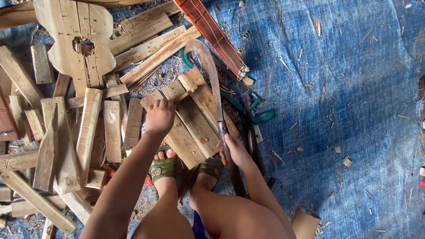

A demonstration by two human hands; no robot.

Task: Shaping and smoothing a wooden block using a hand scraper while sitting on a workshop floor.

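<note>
My left hand [160, 116] presses down on the far edge of a wooden panel [190, 121] made of joined planks, which lies on the ground in front of my feet. My right hand [236, 150] is closed around the handle of a long curved machete [209, 71]. Its blade lies across the panel and points away from me, with the hooked tip near a light plank. My feet in green sandals [164, 168] rest at the panel's near edge.
A guitar-shaped wooden cutout [75, 40] lies at top left among several loose planks [88, 128]. A reddish neck piece with strings [212, 33] lies diagonally at top centre. A green tool [261, 116] sits right of the panel. Blue tarp [349, 110] with wood chips covers the right side.
</note>
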